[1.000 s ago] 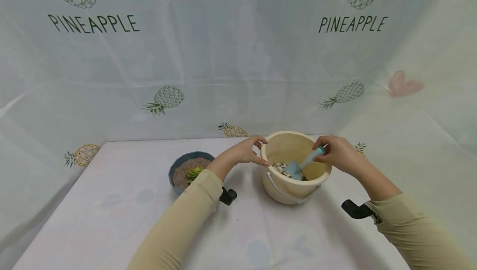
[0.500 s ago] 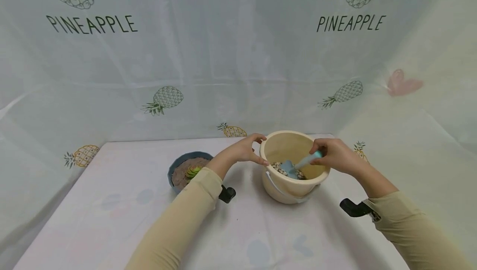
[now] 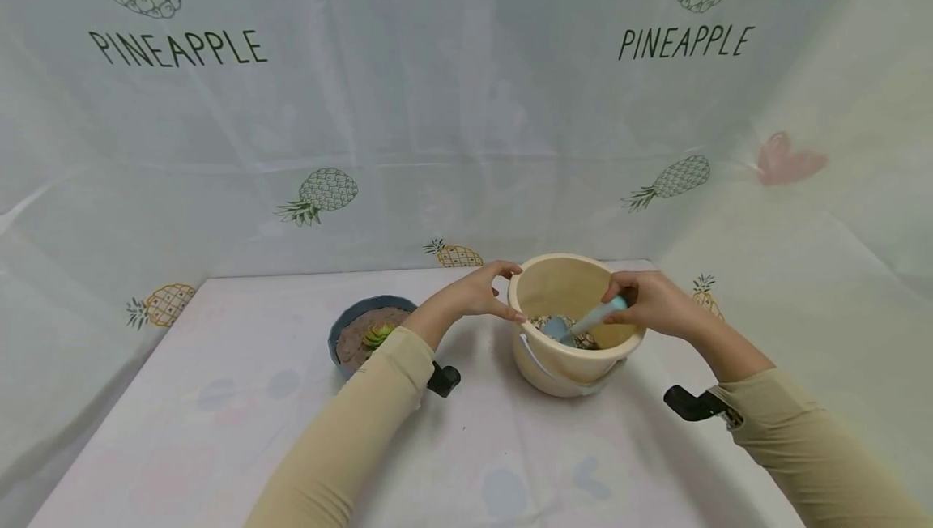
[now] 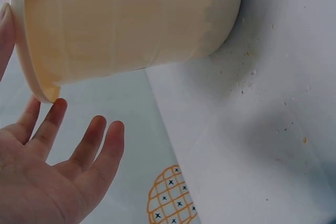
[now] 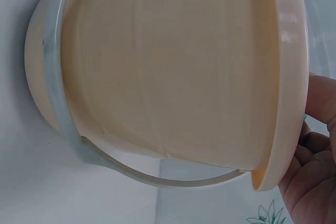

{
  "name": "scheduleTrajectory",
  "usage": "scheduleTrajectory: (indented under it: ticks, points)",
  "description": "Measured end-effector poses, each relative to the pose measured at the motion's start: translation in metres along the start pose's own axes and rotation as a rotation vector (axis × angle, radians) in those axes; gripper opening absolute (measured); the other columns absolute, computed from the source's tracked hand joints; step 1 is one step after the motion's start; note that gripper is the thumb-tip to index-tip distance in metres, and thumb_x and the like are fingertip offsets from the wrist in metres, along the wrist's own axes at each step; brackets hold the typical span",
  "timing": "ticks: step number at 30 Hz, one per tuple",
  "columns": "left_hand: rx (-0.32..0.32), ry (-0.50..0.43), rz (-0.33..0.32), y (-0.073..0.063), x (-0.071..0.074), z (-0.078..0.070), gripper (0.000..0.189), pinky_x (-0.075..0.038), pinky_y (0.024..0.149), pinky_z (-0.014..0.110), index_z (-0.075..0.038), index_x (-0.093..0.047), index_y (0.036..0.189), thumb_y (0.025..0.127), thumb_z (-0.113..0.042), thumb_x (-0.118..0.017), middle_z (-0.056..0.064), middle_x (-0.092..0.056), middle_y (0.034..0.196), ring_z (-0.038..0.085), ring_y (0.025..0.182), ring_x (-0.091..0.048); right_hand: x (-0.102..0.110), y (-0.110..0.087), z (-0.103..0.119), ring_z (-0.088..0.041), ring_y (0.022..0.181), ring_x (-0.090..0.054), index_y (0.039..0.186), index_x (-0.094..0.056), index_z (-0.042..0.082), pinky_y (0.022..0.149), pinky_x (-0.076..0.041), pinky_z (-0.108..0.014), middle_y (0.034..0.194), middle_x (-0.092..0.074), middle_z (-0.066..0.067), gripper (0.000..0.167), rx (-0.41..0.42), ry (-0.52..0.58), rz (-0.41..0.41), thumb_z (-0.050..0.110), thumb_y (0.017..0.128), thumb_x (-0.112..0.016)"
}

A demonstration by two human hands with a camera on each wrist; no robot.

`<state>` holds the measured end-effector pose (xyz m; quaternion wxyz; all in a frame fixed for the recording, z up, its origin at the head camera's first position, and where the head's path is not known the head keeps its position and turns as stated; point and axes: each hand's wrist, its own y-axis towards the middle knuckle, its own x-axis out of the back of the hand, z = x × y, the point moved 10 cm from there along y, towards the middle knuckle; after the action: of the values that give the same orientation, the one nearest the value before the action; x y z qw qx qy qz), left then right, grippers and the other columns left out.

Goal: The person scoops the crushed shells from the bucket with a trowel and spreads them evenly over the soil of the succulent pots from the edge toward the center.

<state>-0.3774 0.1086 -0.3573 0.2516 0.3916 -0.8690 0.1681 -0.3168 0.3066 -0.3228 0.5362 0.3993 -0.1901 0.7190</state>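
Note:
A cream bucket (image 3: 557,370) stands on the table with pebble-like, mottled bits (image 3: 585,341) at its bottom. My left hand (image 3: 472,293) holds its rim at the left, thumb toward me and fingers farther back; in the left wrist view two fingertips touch the rim and the other fingers (image 4: 113,135) stay off it. Over the right side of the rim, my right hand (image 3: 656,301) grips the handle of a small light-blue toy shovel (image 3: 594,317). The shovel's blade is down among the bits, partly covered. In the right wrist view the bucket wall hides most of that grip.
Left of the bucket, a blue-grey bowl (image 3: 337,330) holds brownish soil-like stuff and a green succulent (image 3: 376,335), partly behind my left forearm. The bucket's pale handle (image 5: 55,66) hangs down its side. A pineapple-print curtain (image 3: 452,107) rises behind the table. Small crumbs lie near the bucket's base.
My right hand has shifted slightly left, and the shovel's blade has moved left and deeper into the bits. My left hand has stayed on the rim.

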Motion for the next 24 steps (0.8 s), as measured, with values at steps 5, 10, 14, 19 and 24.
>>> scheduleTrajectory:
  ticks: [5, 10, 14, 19, 24]
  points:
    - [-0.004, 0.009, -0.007, 0.001, 0.000, 0.000, 0.085, -0.045, 0.097, 0.042, -0.015, -0.041, 0.147, 0.076, -0.020, -0.086, 0.009, -0.044, 0.141, 0.040, 0.127, -0.047, 0.001, -0.001, -0.003, -0.014, 0.069, -0.059, 0.086, -0.066, 0.006, 0.058, -0.052, -0.026, 0.085, -0.064, -0.006, 0.019, -0.022, 0.036, -0.012, -0.002, 0.077, -0.081]
    - [-0.014, 0.020, -0.002, 0.002, -0.001, -0.001, 0.085, -0.046, 0.097, 0.042, -0.014, -0.041, 0.147, 0.076, -0.020, -0.086, 0.009, -0.044, 0.141, 0.040, 0.126, -0.048, 0.001, -0.001, -0.008, -0.017, 0.072, -0.062, 0.086, -0.066, 0.005, 0.060, -0.054, -0.028, 0.088, -0.065, -0.008, 0.018, -0.045, 0.075, -0.011, -0.004, 0.077, -0.079]
    - [-0.014, 0.023, -0.001, 0.003, -0.001, -0.001, 0.085, -0.046, 0.096, 0.041, -0.014, -0.041, 0.147, 0.076, -0.020, -0.086, 0.009, -0.044, 0.141, 0.039, 0.126, -0.048, 0.004, -0.001, -0.010, -0.018, 0.075, -0.064, 0.087, -0.066, 0.004, 0.061, -0.055, -0.030, 0.090, -0.066, -0.009, 0.018, -0.072, 0.101, -0.017, -0.002, 0.078, -0.080]
    - [-0.010, 0.024, 0.003, 0.002, 0.000, -0.001, 0.085, -0.046, 0.096, 0.041, -0.015, -0.040, 0.148, 0.076, -0.020, -0.086, 0.008, -0.044, 0.142, 0.039, 0.126, -0.047, 0.007, -0.003, -0.013, -0.021, 0.079, -0.064, 0.091, -0.066, 0.002, 0.065, -0.056, -0.036, 0.094, -0.064, -0.013, 0.019, -0.124, 0.147, -0.022, 0.000, 0.078, -0.080]
    - [-0.009, 0.024, -0.001, 0.002, -0.001, -0.001, 0.084, -0.047, 0.095, 0.041, -0.014, -0.041, 0.147, 0.076, -0.020, -0.086, 0.008, -0.044, 0.141, 0.038, 0.125, -0.048, 0.009, -0.006, -0.015, -0.021, 0.082, -0.065, 0.092, -0.066, 0.001, 0.067, -0.056, -0.037, 0.098, -0.063, -0.015, 0.021, -0.148, 0.182, -0.034, 0.004, 0.078, -0.081]
